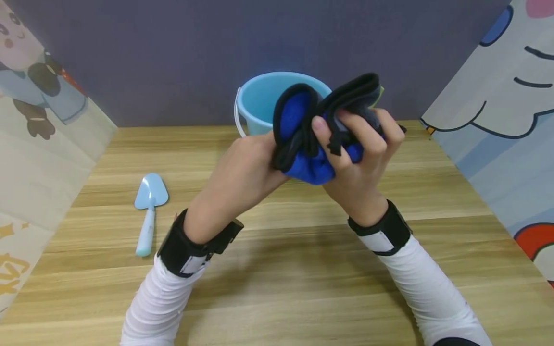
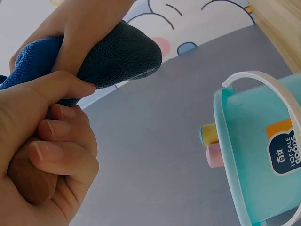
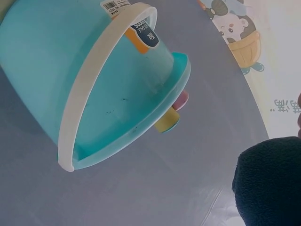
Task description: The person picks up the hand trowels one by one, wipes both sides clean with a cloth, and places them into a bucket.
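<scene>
Both hands hold a bunched blue and dark grey fleece cloth (image 1: 318, 122) above the wooden table (image 1: 277, 269), in front of a light blue bucket (image 1: 259, 103). My right hand (image 1: 359, 149) grips the cloth with thumb and fingers curled round its folds. My left hand (image 1: 246, 168) holds the cloth's left side from behind, fingers curled. In the left wrist view the cloth (image 2: 113, 54) sits above my curled left fingers (image 2: 61, 155). The right wrist view shows a dark corner of cloth (image 3: 270, 181) and the bucket (image 3: 94, 80).
A light blue toy shovel (image 1: 149, 209) lies on the table at the left. The bucket has a white handle (image 3: 99, 89) and holds a yellow and a pink piece (image 2: 211, 143) at its rim. Cartoon-printed panels wall both sides; a grey wall stands behind.
</scene>
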{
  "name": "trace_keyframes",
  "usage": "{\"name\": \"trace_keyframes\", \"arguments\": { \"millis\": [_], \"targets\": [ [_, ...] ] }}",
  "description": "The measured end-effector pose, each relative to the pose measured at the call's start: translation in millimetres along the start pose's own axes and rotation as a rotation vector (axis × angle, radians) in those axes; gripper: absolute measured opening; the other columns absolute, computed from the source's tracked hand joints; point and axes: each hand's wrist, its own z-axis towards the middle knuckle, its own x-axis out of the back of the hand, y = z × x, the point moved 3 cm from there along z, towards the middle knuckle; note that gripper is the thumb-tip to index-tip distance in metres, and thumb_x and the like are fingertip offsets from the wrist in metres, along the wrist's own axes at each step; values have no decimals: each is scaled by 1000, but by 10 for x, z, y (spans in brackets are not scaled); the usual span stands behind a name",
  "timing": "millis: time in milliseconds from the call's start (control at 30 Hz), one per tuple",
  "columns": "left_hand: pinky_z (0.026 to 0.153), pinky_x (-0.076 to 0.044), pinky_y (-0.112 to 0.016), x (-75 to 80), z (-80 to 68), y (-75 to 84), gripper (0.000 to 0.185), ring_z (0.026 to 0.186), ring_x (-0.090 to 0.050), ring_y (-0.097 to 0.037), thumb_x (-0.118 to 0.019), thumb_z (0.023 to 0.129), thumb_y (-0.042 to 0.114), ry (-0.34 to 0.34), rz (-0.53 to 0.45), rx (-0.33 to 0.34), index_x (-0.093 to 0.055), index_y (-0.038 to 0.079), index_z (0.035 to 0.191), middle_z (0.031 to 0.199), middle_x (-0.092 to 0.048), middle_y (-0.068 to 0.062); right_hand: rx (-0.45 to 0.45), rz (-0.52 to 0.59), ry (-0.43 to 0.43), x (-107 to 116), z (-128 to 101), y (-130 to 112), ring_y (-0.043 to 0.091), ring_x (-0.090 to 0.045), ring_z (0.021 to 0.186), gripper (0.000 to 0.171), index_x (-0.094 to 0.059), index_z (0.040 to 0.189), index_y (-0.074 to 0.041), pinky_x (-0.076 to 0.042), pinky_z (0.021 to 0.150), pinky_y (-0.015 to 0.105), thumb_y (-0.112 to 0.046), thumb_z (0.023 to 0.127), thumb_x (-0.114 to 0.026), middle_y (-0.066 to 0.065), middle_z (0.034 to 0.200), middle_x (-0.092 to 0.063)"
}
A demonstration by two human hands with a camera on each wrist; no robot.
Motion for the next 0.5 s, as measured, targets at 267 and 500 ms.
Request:
{"name": "trace_keyframes", "arguments": {
  "millis": [267,500],
  "targets": [
    [69,-52,-35,10,2,11,22,72,-62,-18,-72,95,23,16,-11,-8,-62,6,104,79,-64,-4,5,4,-2,6,-1,17,40,-45,110,48,-67,120,-29,-39,89,58,-2,82,-79,8,119,-54],
    [64,-46,-32,7,6,19,22,66,-56,-17,-72,95,24,15,-7,1,-61,7,103,73,-57,-3,0,0,10,9,16,15,40,-45,111,47,-67,119,-29,-38,88,58,-3,82,-79,8,119,-54]
  ]
}}
